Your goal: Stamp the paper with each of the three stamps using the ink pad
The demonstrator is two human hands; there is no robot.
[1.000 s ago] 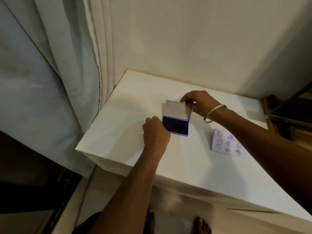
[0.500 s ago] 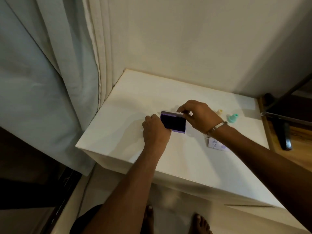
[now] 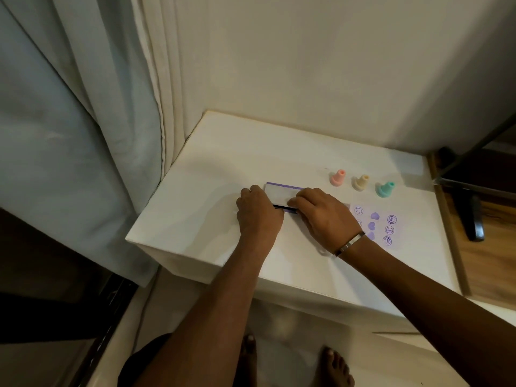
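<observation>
Both hands are on the ink pad (image 3: pixel 283 194). Left hand (image 3: pixel 258 212) is curled around its left end and holds it still. Right hand (image 3: pixel 324 216) lies on top with its fingers (image 3: pixel 296 203) pressing the lid down. A second ago the lid stood straight up and the dark purple ink showed. Half a second ago it was partway down. Now it is almost flat, and only a thin dark gap shows along the near edge under the fingers. I think the person is closing the box because the stamping is done.

Inside the ink pad box is the purple ink, now nearly covered by the lid.

Just to the right of the right hand lies the paper (image 3: pixel 375 227) on the white counter (image 3: pixel 212 219). The wrist, with its bracelet (image 3: pixel 349 243), covers part of it. Purple prints are on it in three columns: smiley faces, hearts, and round faces. That looks like marks from all three stamps.

Farther back, beyond the right hand, the three stamps stand in a row, a little apart from each other. Pink stamp (image 3: pixel 337 178) is nearest the ink pad, then the cream stamp (image 3: pixel 360 182), then the green stamp (image 3: pixel 384 189). Nobody is touching them.
</observation>
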